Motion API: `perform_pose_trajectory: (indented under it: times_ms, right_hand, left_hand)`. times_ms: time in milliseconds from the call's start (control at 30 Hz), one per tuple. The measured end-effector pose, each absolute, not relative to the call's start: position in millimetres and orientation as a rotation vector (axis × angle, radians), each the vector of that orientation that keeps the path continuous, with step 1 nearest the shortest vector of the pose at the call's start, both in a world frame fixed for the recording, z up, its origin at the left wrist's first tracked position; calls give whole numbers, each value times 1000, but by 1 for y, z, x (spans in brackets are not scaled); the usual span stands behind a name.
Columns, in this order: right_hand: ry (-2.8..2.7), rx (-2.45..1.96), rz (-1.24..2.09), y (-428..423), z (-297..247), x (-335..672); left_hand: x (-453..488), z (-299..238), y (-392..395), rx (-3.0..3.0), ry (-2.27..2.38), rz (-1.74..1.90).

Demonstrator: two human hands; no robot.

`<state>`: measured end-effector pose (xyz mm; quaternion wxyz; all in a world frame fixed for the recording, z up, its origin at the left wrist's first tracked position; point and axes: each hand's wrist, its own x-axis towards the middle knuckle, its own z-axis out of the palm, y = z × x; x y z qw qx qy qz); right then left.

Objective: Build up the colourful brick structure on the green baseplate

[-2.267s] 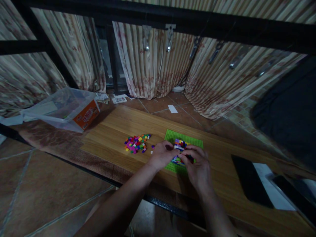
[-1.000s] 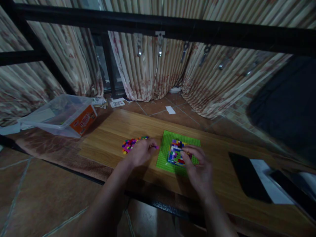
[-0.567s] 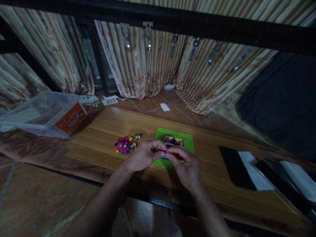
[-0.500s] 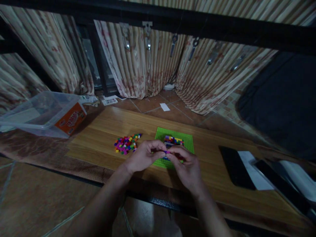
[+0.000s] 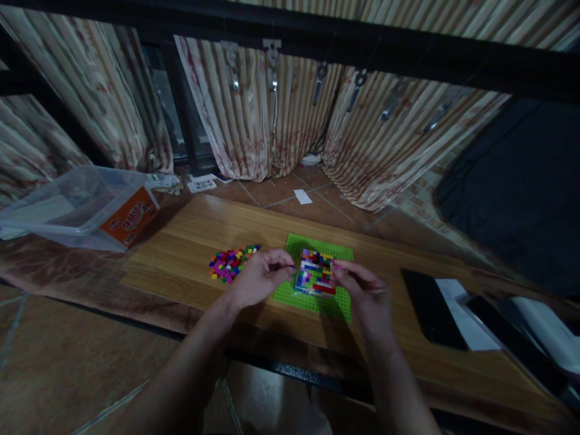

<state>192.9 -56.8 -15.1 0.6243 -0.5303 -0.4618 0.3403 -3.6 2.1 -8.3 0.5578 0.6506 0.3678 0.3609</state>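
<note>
A green studded baseplate (image 5: 342, 305) lies on the wooden table, bearing a block of many-coloured toy bricks (image 5: 312, 273). Just left of that block, my left hand (image 5: 261, 277) pinches a small dark brick (image 5: 291, 267) between thumb and fingertips. At the block's right edge, my right hand (image 5: 365, 296) is closed in a pinch on a small pink brick (image 5: 336, 269), partly covered by the fingers. Beyond my left hand is a heap of loose coloured bricks (image 5: 229, 264).
A clear plastic bin (image 5: 81, 232) with an orange label stands at the table's left end. On the right of the wooden tabletop (image 5: 181, 241) lie a black flat slab (image 5: 432, 311), white paper (image 5: 457, 308) and a long black object (image 5: 512, 338). Curtains hang behind.
My hands have moved apart from their meeting point over the bricks, left hand leftward and right hand rightward. The brick block between them now shows fully, and each hand pinches a separate small brick.
</note>
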Motion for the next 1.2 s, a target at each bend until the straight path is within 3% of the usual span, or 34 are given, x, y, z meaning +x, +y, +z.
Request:
perform_pose_trajectory:
  times_ms: [233,567,1200]
  right_hand:
    - [-1619,-1408,493,-61,-16,190]
    - [-1851,-1509,315,-59,-15,188]
    - [-1649,-1600,207,-54,-27,173]
  left_hand:
    - [-4,-14,5,1663,941,849]
    - [-2,-22,5,1814,993,812]
    - [3,-12,-3,1788,1029,755]
